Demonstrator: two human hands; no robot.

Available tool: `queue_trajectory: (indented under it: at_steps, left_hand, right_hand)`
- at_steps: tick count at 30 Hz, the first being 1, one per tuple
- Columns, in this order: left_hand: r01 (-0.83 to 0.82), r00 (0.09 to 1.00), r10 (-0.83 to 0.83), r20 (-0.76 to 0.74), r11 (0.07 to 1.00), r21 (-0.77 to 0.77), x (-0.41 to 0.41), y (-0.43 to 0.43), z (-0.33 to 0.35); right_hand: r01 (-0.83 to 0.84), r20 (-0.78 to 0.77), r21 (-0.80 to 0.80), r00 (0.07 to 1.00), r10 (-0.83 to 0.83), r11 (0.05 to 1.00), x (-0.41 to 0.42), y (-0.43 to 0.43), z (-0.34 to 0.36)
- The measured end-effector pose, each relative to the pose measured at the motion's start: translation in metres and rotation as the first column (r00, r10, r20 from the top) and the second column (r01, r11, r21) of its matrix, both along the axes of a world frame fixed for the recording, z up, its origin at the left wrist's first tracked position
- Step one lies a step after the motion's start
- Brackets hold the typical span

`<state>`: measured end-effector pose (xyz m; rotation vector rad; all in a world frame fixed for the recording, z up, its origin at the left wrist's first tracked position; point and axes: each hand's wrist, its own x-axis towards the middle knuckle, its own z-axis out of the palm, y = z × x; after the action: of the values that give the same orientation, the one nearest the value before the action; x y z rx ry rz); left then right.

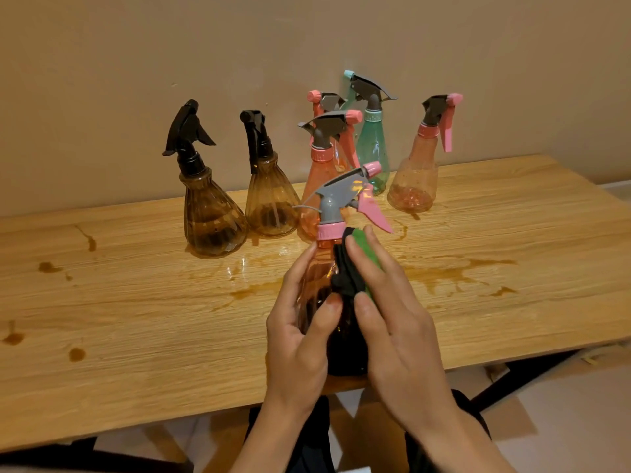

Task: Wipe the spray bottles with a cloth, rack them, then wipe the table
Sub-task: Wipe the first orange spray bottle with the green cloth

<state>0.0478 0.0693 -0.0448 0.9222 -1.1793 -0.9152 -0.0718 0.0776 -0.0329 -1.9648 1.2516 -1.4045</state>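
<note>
Pink bottle (319,274) held between both hands (348,336).

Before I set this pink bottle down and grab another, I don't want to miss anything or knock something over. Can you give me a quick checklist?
1. Bottle held securely: ok. Left hand wraps the pink spray bottle in hand.
2. Cloth on the bottle: ok. Right hand presses the black and green cloth against its side.
3. Whole bottle wiped: cannot tell; the hands cover most of it.
4. Rack to put it in: cannot tell; none in view.
5. Room to set it down: not ok. Brown spills wet the wooden table in front.
6. Other bottles upright: ok. Two brown, the green one and three pink stand at the back.
</note>
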Motion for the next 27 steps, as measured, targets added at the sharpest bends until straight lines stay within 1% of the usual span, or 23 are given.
queue_trajectory:
  at_steps: [2, 4, 7, 9, 11, 13, 14, 16, 19, 21, 24, 27]
  left_hand:
    - [-0.025, 0.999, 0.024, -0.024, 1.000, -0.011, 0.001, -0.001, -0.001]
    - [-0.041, 0.996, 0.042, -0.079, 0.999, 0.011, 0.002, -0.001, -0.004]
    - [-0.035, 0.995, 0.037, -0.094, 0.999, 0.021, 0.002, 0.000, -0.005]
    - [-0.032, 0.996, 0.033, -0.082, 0.999, 0.017, 0.002, 0.000, -0.005]
    - [-0.014, 0.999, 0.014, -0.033, 1.000, 0.001, 0.001, 0.000, -0.005]
    - [-0.002, 1.000, 0.002, 0.024, 1.000, -0.006, -0.001, 0.000, -0.003]
    - [-0.002, 1.000, 0.002, 0.023, 1.000, -0.005, -0.002, 0.000, -0.003]
    - [-0.002, 1.000, 0.002, 0.003, 1.000, -0.001, -0.002, 0.000, -0.003]
    - [-0.013, 1.000, 0.013, 0.000, 1.000, -0.007, 0.000, 0.000, -0.002]
    - [-0.030, 0.999, 0.030, -0.030, 1.000, 0.002, 0.001, -0.001, -0.005]
    - [-0.042, 0.998, 0.043, -0.050, 0.999, 0.016, -0.001, -0.001, -0.006]
    - [-0.027, 0.997, 0.028, -0.065, 1.000, 0.012, -0.001, -0.001, -0.004]
  right_hand:
    - [-0.004, -0.065, -0.062, 0.998, 0.000, 0.998, 0.001, 0.008, -0.008]
    - [0.001, -0.118, -0.111, 0.993, -0.014, 0.994, 0.002, 0.019, -0.020]
    - [0.015, -0.135, -0.142, 0.990, -0.034, 0.990, 0.003, 0.028, -0.029]
    - [0.037, -0.107, -0.099, 0.993, -0.047, 0.994, 0.004, 0.023, -0.021]
    - [0.062, -0.070, -0.028, 0.996, -0.064, 0.998, 0.003, 0.012, -0.007]
    - [0.054, -0.043, 0.023, 0.998, -0.053, 0.998, 0.000, -0.001, 0.004]
    - [0.035, -0.044, 0.035, 0.998, -0.033, 0.999, -0.002, -0.004, 0.007]
    - [0.009, -0.077, 0.023, 0.997, -0.007, 1.000, -0.001, -0.005, 0.007]
    - [0.031, -0.142, -0.032, 0.989, -0.035, 0.999, 0.002, 0.008, -0.002]
    - [0.040, -0.161, -0.063, 0.986, -0.050, 0.997, 0.003, 0.016, -0.009]
    - [0.056, -0.138, -0.062, 0.988, -0.065, 0.996, 0.004, 0.023, -0.016]
    - [0.050, -0.075, 0.003, 0.996, -0.050, 0.999, 0.005, 0.017, -0.012]
